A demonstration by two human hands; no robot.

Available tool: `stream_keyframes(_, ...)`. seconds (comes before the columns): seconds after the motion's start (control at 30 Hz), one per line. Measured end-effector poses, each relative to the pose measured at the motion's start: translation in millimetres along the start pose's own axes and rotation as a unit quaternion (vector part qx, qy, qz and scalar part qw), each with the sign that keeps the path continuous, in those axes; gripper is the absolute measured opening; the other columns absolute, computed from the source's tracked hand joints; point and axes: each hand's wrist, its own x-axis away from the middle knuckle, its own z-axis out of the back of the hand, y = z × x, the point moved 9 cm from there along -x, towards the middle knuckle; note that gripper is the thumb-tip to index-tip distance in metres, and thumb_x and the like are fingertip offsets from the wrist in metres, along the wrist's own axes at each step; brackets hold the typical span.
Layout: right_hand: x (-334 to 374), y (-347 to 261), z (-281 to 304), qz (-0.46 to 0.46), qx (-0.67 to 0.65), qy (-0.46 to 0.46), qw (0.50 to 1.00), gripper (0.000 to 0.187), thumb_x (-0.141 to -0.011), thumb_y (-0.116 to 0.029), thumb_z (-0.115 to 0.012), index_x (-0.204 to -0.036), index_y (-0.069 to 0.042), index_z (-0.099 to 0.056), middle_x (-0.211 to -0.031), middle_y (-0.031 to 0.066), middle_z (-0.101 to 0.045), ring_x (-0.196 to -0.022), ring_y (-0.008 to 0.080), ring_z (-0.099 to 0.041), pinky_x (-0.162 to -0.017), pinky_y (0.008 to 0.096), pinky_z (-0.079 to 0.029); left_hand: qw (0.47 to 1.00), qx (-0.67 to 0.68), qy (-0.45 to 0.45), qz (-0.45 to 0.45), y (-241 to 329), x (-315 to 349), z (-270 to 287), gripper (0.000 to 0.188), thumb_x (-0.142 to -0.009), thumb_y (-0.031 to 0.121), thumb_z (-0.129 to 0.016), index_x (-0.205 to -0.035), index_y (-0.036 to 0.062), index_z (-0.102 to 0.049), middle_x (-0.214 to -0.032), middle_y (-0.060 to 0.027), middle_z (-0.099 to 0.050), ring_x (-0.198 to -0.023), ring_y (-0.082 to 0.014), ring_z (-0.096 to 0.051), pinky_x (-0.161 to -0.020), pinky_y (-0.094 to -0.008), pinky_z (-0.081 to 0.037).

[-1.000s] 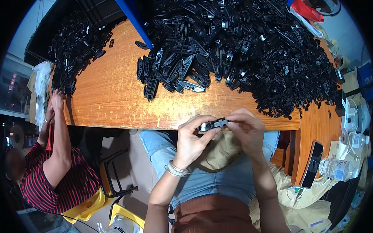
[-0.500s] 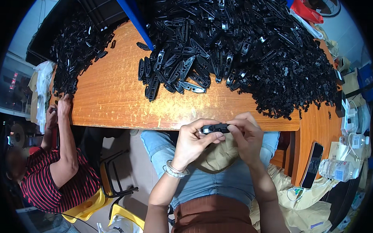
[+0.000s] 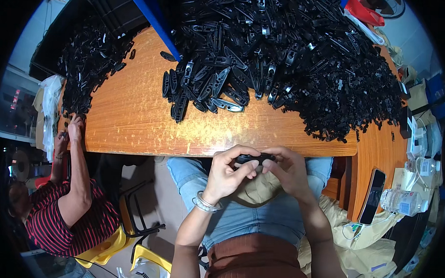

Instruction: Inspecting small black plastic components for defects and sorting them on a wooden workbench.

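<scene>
A small, elongated black plastic part is held between my two hands, just off the table's front edge and above my lap. My left hand pinches its left end between thumb and fingers. At the other end, the thumb and fingers of my right hand close on it; the fingers cover much of its surface. Beyond my hands, similar long black plastic parts lie heaped on the wooden table. To their right spreads a heap of much smaller black pieces.
A blue divider slants across the table's far left. At the left, a person in a striped shirt works at another black pile. On the right stand a phone and a clear plastic bottle.
My right hand has shifted left, closer to my left hand, and its fingers now cover more of the black part. The part has turned and shows less of its shiny side.
</scene>
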Motion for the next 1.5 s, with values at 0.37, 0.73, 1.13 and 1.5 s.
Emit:
stream_keyframes(0.37, -46, -43, 53, 0.15, 0.484, 0.17, 0.845, 0.015, -0.084, -0.006, -0.06, -0.098, 0.0, -0.064, -0.08, 0.0106, -0.061, -0.064, 0.0233, -0.061, -0.056, 0.034, -0.048, 0.851, -0.466, 0.153, -0.187, 30, -64, 55, 0.025, -0.08, 0.004, -0.062, -0.104, 0.0033, -0.059, -0.085, -0.0191, -0.058, -0.063, -0.0346, -0.06, -0.056, -0.0409, -0.048)
stream_keyframes(0.73, -42, -48, 36, 0.218, 0.535, 0.188, 0.794, 0.016, -0.079, -0.003, -0.064, -0.093, 0.0, -0.059, -0.084, 0.0136, -0.054, -0.072, 0.0334, -0.057, -0.061, 0.04, -0.046, 0.792, -0.515, 0.091, -0.315, 47, -42, 24, 0.022, -0.069, 0.001, -0.065, -0.091, -0.0007, -0.059, -0.089, -0.0129, -0.049, -0.078, -0.0285, -0.052, -0.057, -0.0385, -0.046)
stream_keyframes(1.13, -27, -44, 41, 0.247, 0.431, 0.264, 0.827, 0.016, -0.079, 0.001, -0.064, -0.095, 0.003, -0.059, -0.089, 0.0147, -0.06, -0.076, 0.0273, -0.06, -0.067, 0.0343, -0.047, 0.99, 0.11, 0.09, -0.014, -28, -38, 30, 0.026, -0.08, -0.006, -0.066, -0.1, -0.0026, -0.049, -0.082, -0.0112, -0.065, -0.068, -0.0152, -0.066, -0.06, -0.0236, -0.055)
stream_keyframes(1.5, -22, -52, -11, 0.192, 0.189, 0.011, 0.963, 0.011, -0.083, 0.005, -0.059, -0.093, 0.003, -0.062, -0.088, 0.0099, -0.06, -0.079, 0.0143, -0.057, -0.067, 0.0239, -0.045, 0.996, 0.081, -0.007, 0.028, -21, -22, 5, 0.023, -0.08, -0.007, -0.065, -0.102, -0.0069, -0.059, -0.087, -0.0127, -0.067, -0.078, -0.0167, -0.068, -0.069, -0.0238, -0.057)
